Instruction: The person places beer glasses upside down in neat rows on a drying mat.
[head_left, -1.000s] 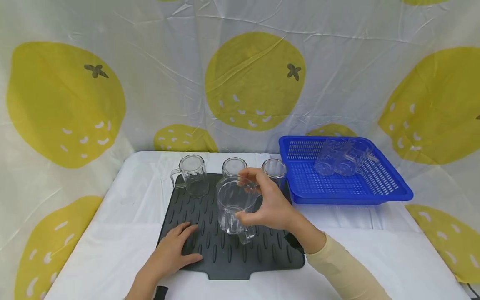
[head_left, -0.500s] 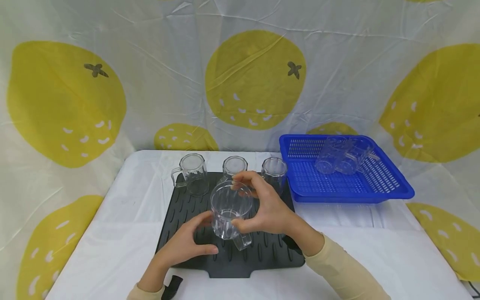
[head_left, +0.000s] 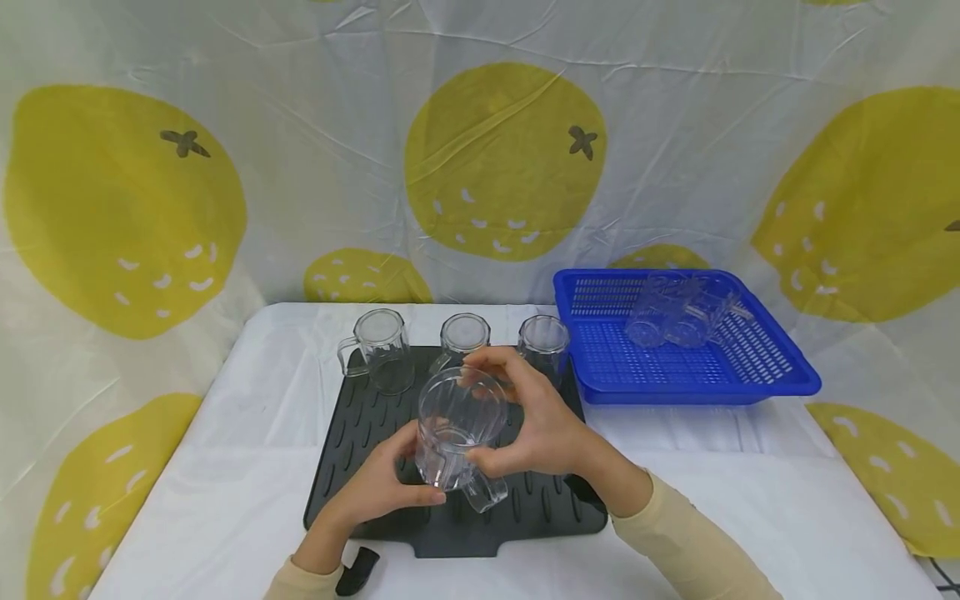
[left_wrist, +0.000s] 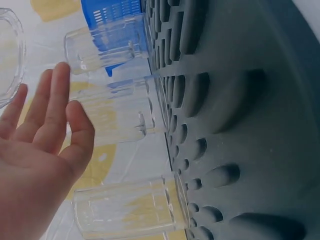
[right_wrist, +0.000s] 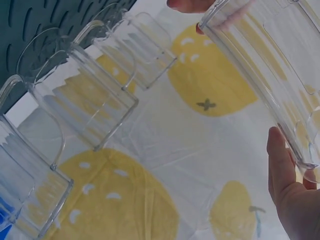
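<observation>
My right hand (head_left: 528,417) grips a clear glass mug (head_left: 450,421) near its wide rim, thumb in front and fingers behind. The mug is tilted over the dark ribbed mat (head_left: 540,508), rim up, its handle pointing down toward me. My left hand (head_left: 375,483) is at the mug's lower end, thumb and fingers spread to either side. In the right wrist view, left fingertips (right_wrist: 275,140) lie right at the mug's side. The left wrist view shows the left fingers extended and loosely bent, with the mug's faceted end (left_wrist: 10,55) beside them.
Three glass mugs stand along the mat's far edge: left (head_left: 384,354), middle (head_left: 465,333) and right (head_left: 543,342). A blue plastic basket (head_left: 690,387) at the back right holds more glass mugs (head_left: 686,321). A lemon-print cloth hangs behind the white-covered table (head_left: 697,492).
My left hand has risen from the mat and moved right to the mug's lower end. The right hand has brought the mug slightly left and nearer to me.
</observation>
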